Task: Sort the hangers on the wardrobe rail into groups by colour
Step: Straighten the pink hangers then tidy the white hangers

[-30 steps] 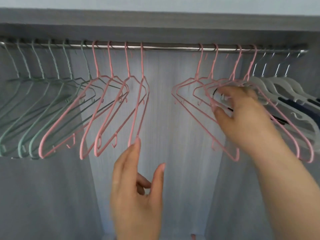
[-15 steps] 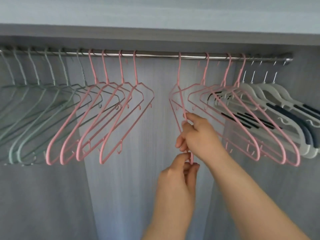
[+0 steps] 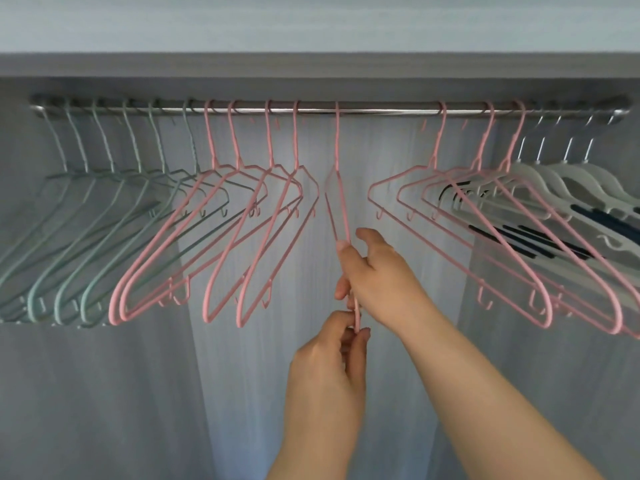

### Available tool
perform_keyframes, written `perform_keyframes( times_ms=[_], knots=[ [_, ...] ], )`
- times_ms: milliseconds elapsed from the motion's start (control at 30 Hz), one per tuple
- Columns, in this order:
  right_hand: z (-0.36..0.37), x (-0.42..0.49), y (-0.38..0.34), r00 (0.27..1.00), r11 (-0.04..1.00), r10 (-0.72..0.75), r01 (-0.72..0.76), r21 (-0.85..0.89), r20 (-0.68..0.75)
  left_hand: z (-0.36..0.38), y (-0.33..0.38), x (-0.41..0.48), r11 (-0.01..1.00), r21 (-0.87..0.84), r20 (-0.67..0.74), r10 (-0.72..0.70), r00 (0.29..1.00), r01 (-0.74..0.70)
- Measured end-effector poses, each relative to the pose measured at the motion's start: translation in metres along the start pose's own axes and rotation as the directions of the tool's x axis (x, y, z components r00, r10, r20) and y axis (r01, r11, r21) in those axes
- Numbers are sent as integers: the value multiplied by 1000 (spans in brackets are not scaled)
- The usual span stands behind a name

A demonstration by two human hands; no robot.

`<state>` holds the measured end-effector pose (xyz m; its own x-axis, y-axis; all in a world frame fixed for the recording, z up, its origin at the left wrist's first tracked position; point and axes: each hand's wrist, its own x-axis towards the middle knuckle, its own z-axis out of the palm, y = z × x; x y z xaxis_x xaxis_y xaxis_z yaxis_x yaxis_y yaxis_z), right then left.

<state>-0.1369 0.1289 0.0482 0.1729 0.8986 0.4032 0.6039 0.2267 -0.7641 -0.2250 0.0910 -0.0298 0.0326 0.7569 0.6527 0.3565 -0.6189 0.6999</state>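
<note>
A steel wardrobe rail [image 3: 381, 110] runs across the top. Several pale green hangers [image 3: 69, 237] hang at its left end, then several pink hangers [image 3: 221, 244]. One pink hanger [image 3: 336, 188] hangs edge-on in the middle gap. My right hand [image 3: 377, 275] grips its lower part and my left hand [image 3: 329, 372] pinches its bottom tip from below. Three more pink hangers [image 3: 460, 237] hang to the right, overlapping several white hangers with dark strips [image 3: 568, 202] at the right end.
The grey wardrobe back panel [image 3: 346, 393] lies behind everything, and a grey top board [image 3: 311, 67] sits just above the rail. Bare rail shows on both sides of the held hanger, wider on its right.
The held pink hanger has slid left along the rail, away from the right pink group. Both hands moved with it and keep their hold.
</note>
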Motion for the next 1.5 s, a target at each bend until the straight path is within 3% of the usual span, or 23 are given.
perform_keyframes(
  times_ms=[133,200,267,333,400,467,533,600,667,833,1133,1333,1500],
  knots=[
    [-52,-10,10,945,945,-221,147,-293,-240,-2,-8,-2,999,-34,-24,-36,999,35],
    [-86,-15,16,890,867,-305,113,-486,-338,-3,-13,-3,998,-46,-46,-46,998,43],
    [-114,-14,24,924,778,-212,-36,-627,-317,-3,-17,-4,998,-52,-72,-49,996,46],
    [-128,-10,31,982,731,7,-134,-670,-188,-2,-19,-6,997,-65,-101,-52,994,45],
    [-127,-7,34,986,839,164,-154,-522,-27,0,-19,-9,997,-67,-118,-48,992,41],
    [-116,-3,37,979,966,202,-198,-163,6,3,-17,-12,998,-53,-118,-33,992,27],
    [-101,1,41,976,979,195,-187,79,-102,4,-14,-15,998,-57,-110,-17,994,11],
    [-86,3,40,960,982,146,-111,151,-239,4,-11,-16,997,-79,-100,-15,995,7],
    [-74,4,35,951,985,84,-34,170,-297,3,-10,-17,996,-86,-96,-5,995,-4],
    [-52,7,25,959,986,-7,54,157,-285,-2,-8,-16,997,-70,-119,34,992,-42],
    [-32,13,12,978,977,-3,47,208,-209,-8,-6,-17,997,-69,-95,33,995,-39],
    [-19,17,10,981,982,5,31,184,-192,-4,3,-21,978,-158,-183,108,977,-138],
    [-21,15,11,995,994,8,2,110,-98,13,10,-23,975,-158,-70,148,986,-158]
  ],
)
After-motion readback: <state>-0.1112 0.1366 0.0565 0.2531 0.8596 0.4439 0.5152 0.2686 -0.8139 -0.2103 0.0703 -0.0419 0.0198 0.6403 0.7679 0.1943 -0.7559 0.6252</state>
